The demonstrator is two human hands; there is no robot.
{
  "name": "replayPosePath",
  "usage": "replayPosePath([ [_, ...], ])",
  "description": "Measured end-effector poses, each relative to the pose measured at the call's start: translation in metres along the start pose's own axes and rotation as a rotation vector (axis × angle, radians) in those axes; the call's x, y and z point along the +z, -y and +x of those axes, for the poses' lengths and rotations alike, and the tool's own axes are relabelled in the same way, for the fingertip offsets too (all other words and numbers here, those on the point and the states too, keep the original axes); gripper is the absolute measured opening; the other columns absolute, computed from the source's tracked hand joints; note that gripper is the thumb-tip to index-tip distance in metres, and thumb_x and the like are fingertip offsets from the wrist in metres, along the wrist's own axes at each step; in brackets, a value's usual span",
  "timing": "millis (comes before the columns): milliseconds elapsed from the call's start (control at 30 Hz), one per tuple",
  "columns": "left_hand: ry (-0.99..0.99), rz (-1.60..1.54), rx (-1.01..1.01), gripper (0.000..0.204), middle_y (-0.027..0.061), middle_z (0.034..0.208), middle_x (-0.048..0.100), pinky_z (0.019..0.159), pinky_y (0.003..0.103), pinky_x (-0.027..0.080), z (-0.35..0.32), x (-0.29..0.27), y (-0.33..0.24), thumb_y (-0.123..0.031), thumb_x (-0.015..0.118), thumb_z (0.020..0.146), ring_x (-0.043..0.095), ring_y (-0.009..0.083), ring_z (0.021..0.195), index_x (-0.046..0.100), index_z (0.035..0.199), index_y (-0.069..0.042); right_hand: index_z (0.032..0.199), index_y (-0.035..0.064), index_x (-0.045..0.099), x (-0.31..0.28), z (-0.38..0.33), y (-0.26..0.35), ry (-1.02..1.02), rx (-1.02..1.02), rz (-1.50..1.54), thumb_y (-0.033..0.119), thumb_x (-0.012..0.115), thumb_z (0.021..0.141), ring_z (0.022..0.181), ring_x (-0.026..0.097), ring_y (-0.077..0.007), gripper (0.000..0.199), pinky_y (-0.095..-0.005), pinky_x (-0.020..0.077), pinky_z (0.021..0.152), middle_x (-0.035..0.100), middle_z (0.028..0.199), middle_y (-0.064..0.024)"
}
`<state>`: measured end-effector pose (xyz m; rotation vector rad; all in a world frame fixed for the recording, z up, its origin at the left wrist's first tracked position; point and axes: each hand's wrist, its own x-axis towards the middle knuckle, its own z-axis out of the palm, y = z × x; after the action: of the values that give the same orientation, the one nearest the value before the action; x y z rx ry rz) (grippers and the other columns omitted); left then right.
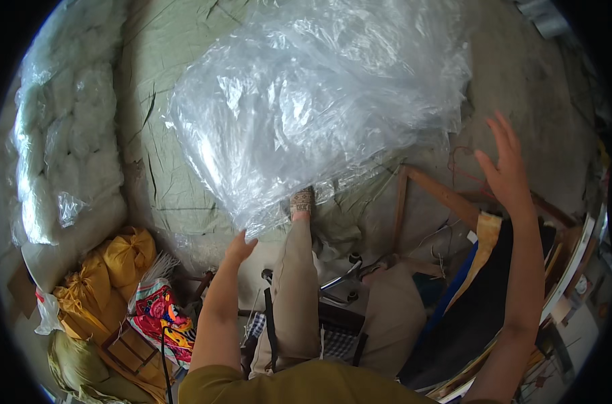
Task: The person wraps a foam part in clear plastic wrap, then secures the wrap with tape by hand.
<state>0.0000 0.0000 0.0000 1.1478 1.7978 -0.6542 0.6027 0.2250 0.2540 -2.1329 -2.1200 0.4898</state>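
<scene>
A big sheet of clear plastic film (306, 101), crumpled and shiny, spreads over the ground cloth ahead of me. My left hand (240, 248) is at its near left corner, where the film narrows to a point; the fingers look closed on that corner, though the film partly hides them. Off to the right, my right hand (505, 167) is raised with its fingers spread, apart from the film and holding nothing. One shoe (302, 202) of mine is at the film's near edge.
A long bundle wrapped in clear plastic (77, 141) lies at the left, above yellow sacks (107, 273) and a colourful bag (161, 316). Wooden frame pieces (444, 195) and dark panels (504, 303) stand at my right. A green ground cloth (151, 74) lies beneath the film.
</scene>
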Motion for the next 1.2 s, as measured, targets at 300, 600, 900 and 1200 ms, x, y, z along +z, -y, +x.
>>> replayPosePath([
  [300,0.047,0.278,0.314,0.049,0.0154,0.115,0.059,0.092,0.042,0.043,-0.03,0.038,-0.042,-0.036,0.057,0.083,0.054,0.0334,0.109,0.05,0.124,-0.01,0.115,0.0003,0.053,-0.079,-0.221,0.049,-0.249,-0.232,0.018,0.007,0.059,0.079,0.119,0.043,-0.0356,0.037,-0.0414,0.0351,0.1,0.044,0.131,-0.018],
  [600,-0.192,0.386,1.01,0.041,0.0154,0.103,0.064,0.082,0.04,0.048,-0.152,0.0,-0.213,-0.029,0.058,0.084,0.06,0.0329,0.097,0.053,0.12,-0.01,0.119,0.0027,0.051,0.001,-0.724,0.129,-0.5,0.663,0.114,0.014,0.063,0.08,0.12,0.042,-0.0341,0.043,-0.0425,0.0339,0.101,0.044,0.131,-0.0154],
  [900,-0.153,0.453,1.343,0.037,0.0161,0.097,0.065,0.079,0.034,0.049,-0.256,0.029,-0.195,-0.023,0.059,0.085,0.063,0.0271,0.09,0.055,0.117,-0.006,0.134,0.017,0.038,0.118,-0.884,0.174,-0.522,1.287,-0.42,0.015,0.079,0.055,0.13,0.031,-0.0273,0.089,-0.0484,0.0245,0.106,0.034,0.141,-0.0072],
  [1200,0.113,0.24,2.026,0.024,0.0134,0.098,0.064,0.077,0.029,0.049,-0.482,0.197,-0.255,-0.011,0.057,0.087,0.063,0.0212,0.089,0.058,0.109,-0.001,0.124,0.0162,0.048,0.142,-0.905,0.167,-0.794,1.311,-0.524,0.006,0.067,0.055,0.123,0.041,-0.0246,0.072,-0.0448,0.0279,0.103,0.044,0.133,-0.0059],
])
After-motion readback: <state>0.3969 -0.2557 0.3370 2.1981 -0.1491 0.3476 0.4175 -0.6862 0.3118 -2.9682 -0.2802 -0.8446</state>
